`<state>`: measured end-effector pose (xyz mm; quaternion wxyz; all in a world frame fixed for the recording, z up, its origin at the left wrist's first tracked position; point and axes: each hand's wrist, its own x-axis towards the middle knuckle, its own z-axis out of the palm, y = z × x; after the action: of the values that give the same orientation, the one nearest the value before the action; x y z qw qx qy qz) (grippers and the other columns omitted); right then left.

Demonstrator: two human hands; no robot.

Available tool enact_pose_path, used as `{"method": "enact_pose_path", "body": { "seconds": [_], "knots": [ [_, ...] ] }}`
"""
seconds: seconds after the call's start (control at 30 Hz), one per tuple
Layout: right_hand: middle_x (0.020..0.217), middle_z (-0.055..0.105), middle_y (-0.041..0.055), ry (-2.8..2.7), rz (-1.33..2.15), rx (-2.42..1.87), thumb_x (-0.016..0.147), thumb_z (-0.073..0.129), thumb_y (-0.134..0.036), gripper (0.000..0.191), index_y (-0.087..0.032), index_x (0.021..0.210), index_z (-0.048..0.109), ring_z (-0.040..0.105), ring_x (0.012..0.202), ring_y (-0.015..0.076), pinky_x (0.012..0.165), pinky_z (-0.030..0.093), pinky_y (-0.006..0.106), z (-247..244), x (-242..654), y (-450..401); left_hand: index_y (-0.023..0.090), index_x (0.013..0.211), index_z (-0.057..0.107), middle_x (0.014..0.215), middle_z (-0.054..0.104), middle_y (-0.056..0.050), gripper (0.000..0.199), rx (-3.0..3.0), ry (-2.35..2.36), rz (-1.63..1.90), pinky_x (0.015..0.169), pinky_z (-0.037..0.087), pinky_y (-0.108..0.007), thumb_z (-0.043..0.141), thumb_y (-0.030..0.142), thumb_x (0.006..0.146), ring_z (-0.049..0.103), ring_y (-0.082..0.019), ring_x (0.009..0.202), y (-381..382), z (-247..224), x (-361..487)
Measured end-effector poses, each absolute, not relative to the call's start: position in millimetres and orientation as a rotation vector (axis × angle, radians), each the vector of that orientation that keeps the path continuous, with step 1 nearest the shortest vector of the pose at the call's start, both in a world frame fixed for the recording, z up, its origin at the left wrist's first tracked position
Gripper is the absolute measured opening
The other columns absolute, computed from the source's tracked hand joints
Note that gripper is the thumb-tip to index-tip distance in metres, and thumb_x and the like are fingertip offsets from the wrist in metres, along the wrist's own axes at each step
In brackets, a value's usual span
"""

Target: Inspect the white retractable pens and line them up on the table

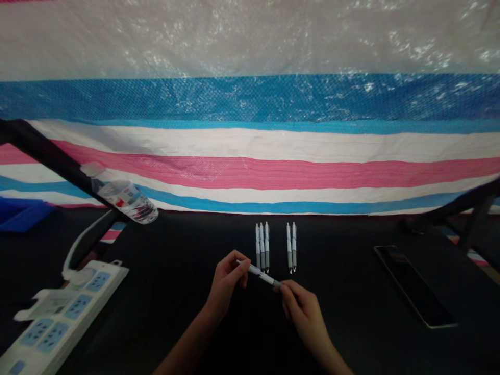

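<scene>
My left hand [226,284] and my right hand [304,317] both hold a slim white-and-grey pen [261,274] crosswise above the black table [164,291]. The left fingers pinch its upper end, and the right fingertips grip its lower end. Just beyond my hands, three similar pens [262,247] lie side by side, tips toward me. To their right lies a pair of matching pens [291,247]. The left group's tips nearly meet the held pen.
A white power strip [58,317] with a plugged-in cord lies at the left. A dark phone or tablet [414,286] lies at the right. A plastic water bottle [125,197] leans by a black bar, with a blue bin [21,213] beyond. A striped tarp [250,166] hangs behind.
</scene>
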<state>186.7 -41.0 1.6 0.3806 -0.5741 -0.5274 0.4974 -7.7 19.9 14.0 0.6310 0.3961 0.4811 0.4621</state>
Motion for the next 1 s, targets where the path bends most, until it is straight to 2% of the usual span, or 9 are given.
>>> {"method": "enact_pose_path", "body": {
  "seconds": [0.13, 0.27, 0.37, 0.47, 0.6, 0.67, 0.77, 0.87, 1.0],
  "knots": [
    [0.053, 0.054, -0.0017, -1.428, 0.999, -1.501, 0.096, 0.05, -0.046, 0.038, -0.015, 0.091, 0.072, 0.051, 0.046, 0.0121, 0.042, 0.035, 0.021, -1.4, 180.9, -46.7, 0.016, 0.074, 0.061, 0.049, 0.047, 0.007, 0.025, 0.827, 1.138, 1.104, 0.048, 0.028, -0.019, 0.07, 0.038, 0.082, 0.038, -0.006, 0.046, 16.1, 7.8, -2.2],
    [0.073, 0.073, 0.0058, -1.544, 0.666, -1.412, 0.094, 0.054, -0.032, 0.026, -0.017, 0.096, 0.075, 0.068, 0.06, 0.0179, 0.058, 0.053, 0.024, -1.9, 172.6, -51.5, 0.016, 0.069, 0.059, 0.048, 0.042, 0.008, 0.026, 0.74, 1.119, 1.142, 0.046, 0.023, -0.019, 0.073, 0.036, 0.079, 0.033, -0.005, 0.045, 17.0, 7.0, -1.9],
    [0.08, 0.077, 0.0076, -1.57, 0.575, -1.356, 0.092, 0.057, -0.029, 0.023, -0.018, 0.101, 0.075, 0.071, 0.063, 0.0195, 0.063, 0.056, 0.026, -2.3, 166.9, -52.1, 0.017, 0.061, 0.052, 0.048, 0.038, 0.009, 0.033, 0.618, 1.09, 1.189, 0.043, 0.02, -0.019, 0.077, 0.034, 0.075, 0.028, -0.005, 0.043, 19.3, 8.5, -2.3],
    [0.068, 0.073, 0.0049, -1.486, 0.765, -1.437, 0.091, 0.059, -0.036, 0.025, -0.018, 0.098, 0.074, 0.066, 0.051, 0.0169, 0.053, 0.053, 0.024, -0.9, 163.4, -51.0, 0.016, 0.066, 0.058, 0.051, 0.042, 0.008, 0.028, 0.581, 1.072, 1.219, 0.045, 0.025, -0.018, 0.078, 0.034, 0.074, 0.033, -0.005, 0.046, 20.7, 11.2, -1.3],
    [0.058, 0.063, 0.0017, -1.304, 1.155, -1.47, 0.089, 0.059, -0.052, 0.04, -0.015, 0.102, 0.07, 0.06, 0.048, 0.0149, 0.047, 0.047, 0.023, 3.0, 161.1, -49.4, 0.014, 0.09, 0.072, 0.065, 0.056, 0.003, 0.029, 0.592, 1.016, 1.193, 0.054, 0.038, -0.018, 0.082, 0.034, 0.071, 0.046, -0.007, 0.056, 20.6, 13.3, 0.6],
    [0.056, 0.061, 0.0011, -1.211, 1.377, -1.395, 0.09, 0.052, -0.06, 0.05, -0.013, 0.103, 0.066, 0.058, 0.047, 0.0139, 0.045, 0.044, 0.022, 3.5, 159.9, -48.3, 0.014, 0.093, 0.074, 0.072, 0.061, 0.001, 0.032, 0.574, 0.993, 1.185, 0.06, 0.042, -0.019, 0.085, 0.031, 0.068, 0.05, -0.008, 0.062, 20.5, 12.8, 1.0],
    [0.052, 0.059, 0.0001, -1.074, 1.654, -1.282, 0.089, 0.047, -0.068, 0.056, -0.013, 0.091, 0.062, 0.054, 0.04, 0.0118, 0.039, 0.037, 0.02, 0.4, 158.3, -46.3, 0.014, 0.091, 0.075, 0.076, 0.064, -0.001, 0.03, 0.531, 0.956, 1.176, 0.067, 0.046, -0.021, 0.085, 0.031, 0.068, 0.055, -0.01, 0.068, 20.7, 12.2, 1.3],
    [0.05, 0.058, -0.0027, -0.878, 1.852, -1.18, 0.082, 0.06, -0.066, 0.05, -0.017, 0.084, 0.055, 0.052, 0.036, 0.0103, 0.036, 0.034, 0.018, -5.5, 157.4, -45.3, 0.014, 0.093, 0.076, 0.079, 0.066, -0.003, 0.031, 0.515, 0.924, 1.152, 0.072, 0.049, -0.024, 0.085, 0.032, 0.069, 0.06, -0.013, 0.073, 21.0, 13.0, 2.0],
    [0.059, 0.066, 0.0009, -0.602, 2.111, -1.007, 0.074, 0.07, -0.063, 0.055, -0.017, 0.098, 0.053, 0.063, 0.044, 0.0164, 0.036, 0.038, 0.018, -11.1, 156.4, -47.9, 0.015, 0.097, 0.076, 0.082, 0.067, -0.004, 0.033, 0.524, 0.908, 1.141, 0.071, 0.051, -0.025, 0.084, 0.032, 0.071, 0.062, -0.013, 0.072, 21.2, 13.0, 1.9]
  ]
}}
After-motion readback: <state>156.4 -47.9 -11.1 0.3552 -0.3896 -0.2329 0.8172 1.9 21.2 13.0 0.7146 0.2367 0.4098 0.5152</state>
